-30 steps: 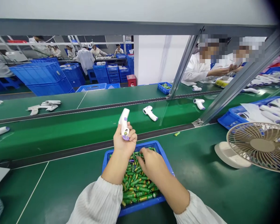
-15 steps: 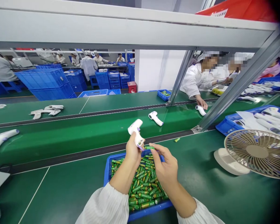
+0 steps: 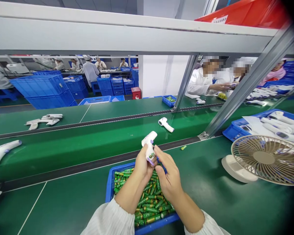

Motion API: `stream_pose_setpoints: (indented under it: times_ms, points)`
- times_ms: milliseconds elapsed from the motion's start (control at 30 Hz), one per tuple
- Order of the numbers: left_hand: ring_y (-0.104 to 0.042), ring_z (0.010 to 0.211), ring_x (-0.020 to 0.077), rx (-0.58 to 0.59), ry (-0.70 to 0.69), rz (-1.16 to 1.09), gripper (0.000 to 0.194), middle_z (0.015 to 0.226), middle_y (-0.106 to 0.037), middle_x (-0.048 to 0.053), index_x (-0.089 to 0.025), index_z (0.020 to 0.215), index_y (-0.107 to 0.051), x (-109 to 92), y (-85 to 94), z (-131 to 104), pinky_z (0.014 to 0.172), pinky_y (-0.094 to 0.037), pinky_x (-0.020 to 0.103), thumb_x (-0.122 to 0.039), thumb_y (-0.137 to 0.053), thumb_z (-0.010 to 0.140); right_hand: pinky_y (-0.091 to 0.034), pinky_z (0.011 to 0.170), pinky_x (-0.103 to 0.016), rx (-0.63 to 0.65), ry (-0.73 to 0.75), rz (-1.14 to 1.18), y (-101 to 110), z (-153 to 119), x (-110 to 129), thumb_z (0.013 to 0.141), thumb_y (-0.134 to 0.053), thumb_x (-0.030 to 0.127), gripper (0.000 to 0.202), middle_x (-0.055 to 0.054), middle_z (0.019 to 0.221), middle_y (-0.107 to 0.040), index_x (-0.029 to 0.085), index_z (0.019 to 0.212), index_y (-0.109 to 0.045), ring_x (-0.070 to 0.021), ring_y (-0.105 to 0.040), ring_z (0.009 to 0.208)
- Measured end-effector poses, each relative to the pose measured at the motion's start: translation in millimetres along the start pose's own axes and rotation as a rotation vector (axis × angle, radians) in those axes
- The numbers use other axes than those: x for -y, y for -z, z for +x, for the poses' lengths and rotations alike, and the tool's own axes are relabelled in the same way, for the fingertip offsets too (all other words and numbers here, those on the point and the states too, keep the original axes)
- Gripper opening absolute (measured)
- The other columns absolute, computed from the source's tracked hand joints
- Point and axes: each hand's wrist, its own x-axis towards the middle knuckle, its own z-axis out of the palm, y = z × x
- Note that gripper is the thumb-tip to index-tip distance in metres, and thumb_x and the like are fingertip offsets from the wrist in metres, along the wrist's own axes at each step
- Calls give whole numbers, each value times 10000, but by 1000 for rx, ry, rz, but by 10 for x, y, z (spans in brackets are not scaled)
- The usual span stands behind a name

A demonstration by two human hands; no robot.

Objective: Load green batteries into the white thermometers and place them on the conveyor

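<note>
Gripping the white, gun-shaped plastic device (image 3: pixel 150 141) at twelve o'clock in our closed left hand (image 3: pixel 140 164), we angle its base toward us, presumably so the battery ends show, our half-curled right hand (image 3: pixel 171 178) alongside, any hold hidden, above the blue plastic tray (image 3: pixel 109 186) of green cylindrical batteries (image 3: pixel 150 209).

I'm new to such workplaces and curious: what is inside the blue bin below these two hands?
Loose green-and-gold batteries lie jumbled in the blue bin. The left hand, right hand and forearms hide some; the pile covers the bin's floor.
</note>
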Motion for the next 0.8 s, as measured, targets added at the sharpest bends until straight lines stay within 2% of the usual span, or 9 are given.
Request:
stream_pose_setpoints:
  times_ms: [67, 100, 267, 367, 467, 567, 667, 733, 800]
  points:
    - [-314, 366, 49, 64, 53, 15, 268, 488, -412, -33, -122, 739, -550, 21, 4, -2, 359, -223, 168, -363, -565, 855, -509, 907, -450, 19, -41, -1, -13, 4, -11, 860, -622, 387, 581, -110, 1330, -566, 241, 1398, -458, -285, -565, 1144]
    - [-322, 368, 51, 57, 73, 17, 273, 490, -419, -29, -120, 749, -556, 33, 2, -10, 358, -229, 168, -370, -561, 858, -510, 902, -443, 6, -54, -3, -22, 9, -23, 829, -663, 387, 602, -108, 1304, -583, 244, 1382, -475, -285, -570, 1131]
    - [-328, 371, 43, -76, 102, 6, 219, 522, -435, -33, -101, 879, -591, 71, -73, -97, 354, -229, 159, -318, -568, 863, -506, 905, -429, -112, -154, 102, -50, 60, -91, 884, -603, 223, 194, -63, 1076, -703, 261, 1049, -697, -230, -631, 1024]
    - [-255, 351, 36, -50, 110, 13, 211, 475, -347, -64, -106, 844, -583, 66, -139, -161, 345, -180, 155, -314, -552, 863, -516, 906, -446, -136, -212, 263, -62, 85, -89, 866, -629, 224, 138, -75, 1061, -713, 249, 957, -730, -236, -645, 1025]
    - [-220, 353, 31, -70, 77, 7, 195, 481, -329, -71, -118, 808, -567, 66, -156, -199, 351, -151, 156, -306, -544, 856, -520, 913, -460, -143, -261, 391, -86, 93, -73, 843, -658, 244, 119, -93, 1075, -711, 235, 931, -737, -247, -648, 1044]
    - [-219, 361, 39, -123, -14, 115, 226, 495, -348, -70, -137, 797, -559, 76, -93, -171, 368, -151, 170, -358, -566, 843, -516, 920, -471, -79, -321, 455, -93, 93, -90, 821, -682, 273, 112, -106, 1112, -702, 220, 903, -737, -261, -645, 1065]
    - [-373, 436, 75, -139, -261, 418, 224, 574, -483, -23, -153, 827, -597, 30, 12, -22, 420, -224, 181, -358, -674, 781, -493, 948, -460, -53, -339, 326, -80, 97, -145, 850, -646, 304, 152, -111, 1166, -675, 214, 929, -738, -260, -620, 1101]
    - [-466, 529, 104, -137, -444, 557, 228, 653, -561, 10, -164, 851, -625, -88, 73, 145, 466, -262, 188, -288, -757, 712, -514, 903, -417, -93, -324, 197, -80, 104, -180, 882, -599, 332, 208, -117, 1165, -662, 206, 990, -725, -252, -612, 1089]
    - [-469, 529, 115, -122, -512, 561, 234, 622, -559, 3, -168, 819, -627, -290, 121, 331, 467, -250, 200, -213, -796, 662, -542, 807, -367, -137, -318, 131, -82, 110, -190, 902, -564, 354, 252, -120, 1123, -664, 194, 1040, -702, -246, -623, 1034]
